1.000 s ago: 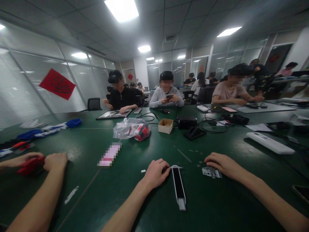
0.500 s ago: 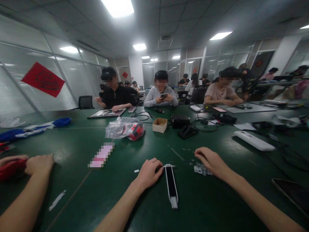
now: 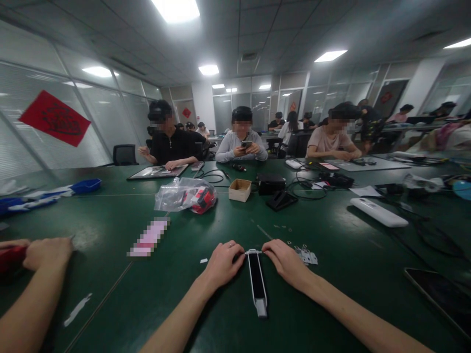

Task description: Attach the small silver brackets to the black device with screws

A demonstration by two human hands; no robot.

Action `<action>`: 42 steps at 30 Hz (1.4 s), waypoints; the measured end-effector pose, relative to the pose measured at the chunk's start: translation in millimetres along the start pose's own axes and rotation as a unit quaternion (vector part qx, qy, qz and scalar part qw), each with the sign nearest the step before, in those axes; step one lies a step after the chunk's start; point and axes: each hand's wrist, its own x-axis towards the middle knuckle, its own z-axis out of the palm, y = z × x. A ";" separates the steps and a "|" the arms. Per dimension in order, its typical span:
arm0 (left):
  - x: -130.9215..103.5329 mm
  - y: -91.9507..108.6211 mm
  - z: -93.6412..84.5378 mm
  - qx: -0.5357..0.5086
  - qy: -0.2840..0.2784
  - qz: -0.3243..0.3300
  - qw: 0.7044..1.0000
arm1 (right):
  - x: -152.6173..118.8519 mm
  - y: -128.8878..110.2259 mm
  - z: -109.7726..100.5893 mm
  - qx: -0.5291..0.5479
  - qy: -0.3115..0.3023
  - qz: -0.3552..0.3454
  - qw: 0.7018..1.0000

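Observation:
A long narrow device with a black face and white frame (image 3: 257, 279) lies on the green table (image 3: 154, 304), with a thin crosspiece at its far end. My left hand (image 3: 225, 264) pinches the left end of that crosspiece. At its right end, the closed fingertips of my right hand (image 3: 289, 262) touch or hold the tip; what lies between them is too small to make out. Small metal parts (image 3: 307, 255) lie just beyond my right hand. A small white piece (image 3: 203, 261) rests left of my left hand.
A clear bag with red and black items (image 3: 202, 197), an open box (image 3: 240, 190) and a black stand (image 3: 281, 200) are farther back. A white case (image 3: 379, 212) and a dark phone (image 3: 437, 299) lie right. Another person's hand (image 3: 49, 253) is at left.
My right hand has moved left from the small metal parts to the device's far end. My left hand stays at the crosspiece. The view has shifted slightly.

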 end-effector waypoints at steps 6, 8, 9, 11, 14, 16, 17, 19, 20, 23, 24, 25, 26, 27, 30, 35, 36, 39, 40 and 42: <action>-0.3 0.1 -0.2 0.000 0.001 0.008 1.000 | -0.3 2.0 0.3 0.034 -0.008 0.031 0.999; -0.2 -0.3 0.6 0.003 0.003 0.006 1.000 | 0.9 2.0 0.1 0.037 -0.006 0.035 0.999; -0.1 -0.5 1.0 0.005 0.003 0.005 1.000 | 1.6 1.9 -0.1 0.038 -0.006 0.038 0.999; -0.1 -0.7 1.5 0.006 0.002 0.003 1.000 | 2.5 2.0 -0.1 0.039 -0.007 0.044 0.998; -0.1 -0.7 1.7 0.007 0.002 0.003 1.000 | 2.4 3.5 0.6 0.043 -0.009 0.052 0.998; -0.2 -0.7 1.7 0.005 0.004 0.003 1.000 | 1.5 5.1 1.3 0.046 -0.009 0.053 0.997; -0.2 -0.8 1.6 0.004 0.003 0.002 1.000 | 1.0 5.6 1.5 0.047 -0.010 0.052 0.997; -0.3 -0.9 1.4 0.002 0.002 0.000 1.000 | 0.0 5.4 1.3 0.048 -0.011 0.054 0.997; -0.4 -0.9 1.2 0.002 0.002 0.000 1.000 | -0.3 4.5 0.8 0.048 -0.014 0.057 0.997; -1.2 -0.7 0.6 0.006 0.006 0.000 1.000 | -0.5 -0.4 -1.9 0.047 -0.025 0.068 0.996; -1.4 -0.6 0.4 0.009 0.007 0.000 1.000 | -0.3 -2.2 -2.9 0.046 -0.029 0.069 0.996; -1.7 -0.5 0.4 0.011 0.007 -0.001 1.000 | -0.1 -3.8 -3.8 0.044 -0.032 0.067 0.996; -1.8 -0.5 0.4 0.012 0.006 -0.001 1.000 | 0.2 -5.0 -4.5 0.044 -0.032 0.065 0.996; -1.9 -0.5 0.5 0.013 0.005 -0.002 1.000 | 0.6 -5.7 -4.9 0.043 -0.032 0.062 0.997; -1.8 -0.6 0.9 0.016 0.003 -0.002 1.000 | 1.2 -5.5 -4.5 0.042 -0.026 0.057 0.997; -0.5 -1.1 1.7 0.012 0.001 0.009 1.000 | 1.3 -3.1 -2.0 0.036 -0.013 0.024 0.999; -0.1 -1.2 2.1 0.010 0.001 0.012 1.000 | 1.5 -3.1 -1.3 0.030 -0.011 0.015 0.999; 0.7 -1.2 3.6 0.009 0.005 0.014 1.000 | 1.8 -4.4 1.4 0.006 -0.009 -0.014 1.000; 0.8 -1.1 4.1 0.010 0.006 0.014 1.000 | 1.8 -5.2 2.0 -0.002 -0.007 -0.024 1.000; 0.6 -0.8 4.5 0.013 0.006 0.013 1.000 | 1.7 -6.8 0.9 -0.018 -0.004 -0.043 0.999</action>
